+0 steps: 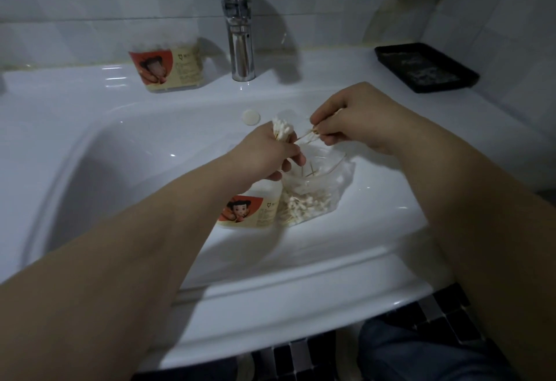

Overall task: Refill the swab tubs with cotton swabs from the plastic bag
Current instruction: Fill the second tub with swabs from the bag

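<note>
- No word, brand or number can be read anywhere; the print is too small and blurred.
- Far swab tub (168,64), at about 11 o'clock, left of the tap (239,34): its label has a red-orange panel with a cartoon child figure. Beside that is a cream panel with a small emblem on top and lines of fine print, all illegible.
- Near swab tub (248,210), just below centre toward 6 o'clock: it carries the same label design, equally unreadable.
- Black tray (425,66), at about 2 o'clock: faint pale marks on its floor; whether they are lettering cannot be told.
</note>
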A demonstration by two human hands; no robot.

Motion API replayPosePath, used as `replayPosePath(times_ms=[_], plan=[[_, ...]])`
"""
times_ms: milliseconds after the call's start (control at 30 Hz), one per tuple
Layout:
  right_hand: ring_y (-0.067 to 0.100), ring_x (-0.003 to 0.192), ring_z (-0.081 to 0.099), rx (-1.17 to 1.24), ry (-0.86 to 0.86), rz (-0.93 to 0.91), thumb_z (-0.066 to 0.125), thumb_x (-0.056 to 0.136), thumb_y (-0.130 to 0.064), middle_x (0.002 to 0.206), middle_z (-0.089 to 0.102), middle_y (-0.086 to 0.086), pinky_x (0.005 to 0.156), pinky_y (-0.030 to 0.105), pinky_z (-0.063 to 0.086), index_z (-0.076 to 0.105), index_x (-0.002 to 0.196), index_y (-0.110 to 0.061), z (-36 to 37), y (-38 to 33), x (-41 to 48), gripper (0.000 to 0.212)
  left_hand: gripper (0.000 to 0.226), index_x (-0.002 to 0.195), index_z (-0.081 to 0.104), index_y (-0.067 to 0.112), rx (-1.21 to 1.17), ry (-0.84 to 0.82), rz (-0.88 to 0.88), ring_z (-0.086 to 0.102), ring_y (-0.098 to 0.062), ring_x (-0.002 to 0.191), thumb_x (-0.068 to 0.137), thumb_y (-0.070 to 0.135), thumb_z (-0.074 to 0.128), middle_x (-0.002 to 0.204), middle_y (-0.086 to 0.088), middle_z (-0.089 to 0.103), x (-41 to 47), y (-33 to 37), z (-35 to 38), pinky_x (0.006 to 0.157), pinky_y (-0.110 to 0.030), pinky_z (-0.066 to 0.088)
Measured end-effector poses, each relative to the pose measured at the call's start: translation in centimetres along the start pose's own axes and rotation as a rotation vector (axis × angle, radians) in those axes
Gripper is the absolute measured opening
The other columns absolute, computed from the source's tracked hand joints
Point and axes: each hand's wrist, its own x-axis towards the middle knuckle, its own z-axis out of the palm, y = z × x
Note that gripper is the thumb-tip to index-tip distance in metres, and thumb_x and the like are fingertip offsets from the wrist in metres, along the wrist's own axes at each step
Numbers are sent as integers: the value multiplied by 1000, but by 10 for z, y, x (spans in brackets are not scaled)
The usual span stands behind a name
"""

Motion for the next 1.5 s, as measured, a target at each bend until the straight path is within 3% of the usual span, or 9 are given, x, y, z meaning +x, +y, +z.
replayPosePath(times_ms=[133,433,667,767,833,967,1167,1267,1500], plan=[[19,68,74,-61,-101,-27,74,83,7,70,75,9,71,25,62,80,84,-13,5,-3,-5,22,17,115,61,20,61,-34,0,62,-9,66,98,16,59,81,6,75,-1,-2,2,58,-26,50],[19,69,75,-80,-9,-6,77,82,4,70,76,7,77,31,64,79,86,-13,4,3,2,18,13,88,61,17,173,-3,-59,50,-17,62,99,22,60,76,-4,54,0,-2,3,53,-27,45],[17,70,71,-85,-150,-29,71,83,9,77,75,9,70,25,61,76,81,-14,8,-2,-5,23,15,100,62,19,-15,143,-11,65,-12,73,102,31,55,92,-3,67,2,0,3,61,-26,55],[13,66,68,-144,-247,-49,68,83,11,79,77,6,63,22,56,76,78,-15,8,-4,-9,27,19,110,64,8,-115,126,13,70,-14,82,101,25,59,106,-8,72,2,1,3,69,-28,60],[9,64,68,-165,-265,-54,68,82,10,73,76,1,62,19,54,76,78,-14,9,-5,-10,26,9,100,59,9,-140,98,47,73,-15,83,97,14,65,96,-10,72,1,2,2,71,-29,60],[10,62,67,-124,-203,-42,74,83,7,75,73,7,59,19,54,74,87,-11,9,-5,-9,19,20,87,54,16,-126,142,65,72,-13,72,91,4,70,79,-6,67,0,4,-1,71,-30,59],[21,67,72,16,18,-9,79,79,4,77,72,14,77,35,64,74,87,-12,5,2,2,19,15,108,66,12,-127,112,-56,62,-13,65,97,5,58,82,-4,69,-2,4,0,62,-24,57],[23,71,74,20,-6,-16,81,78,1,78,74,14,81,39,64,76,87,-13,7,3,3,18,7,98,66,12,-132,134,-81,57,-13,61,98,15,61,76,-3,58,-1,5,1,62,-25,59],[19,78,71,130,-136,0,74,82,7,84,75,13,77,29,62,74,98,-9,11,-1,-2,23,22,109,65,12,-228,51,-45,71,-18,93,102,32,59,105,-8,68,-2,3,5,79,-34,63]])
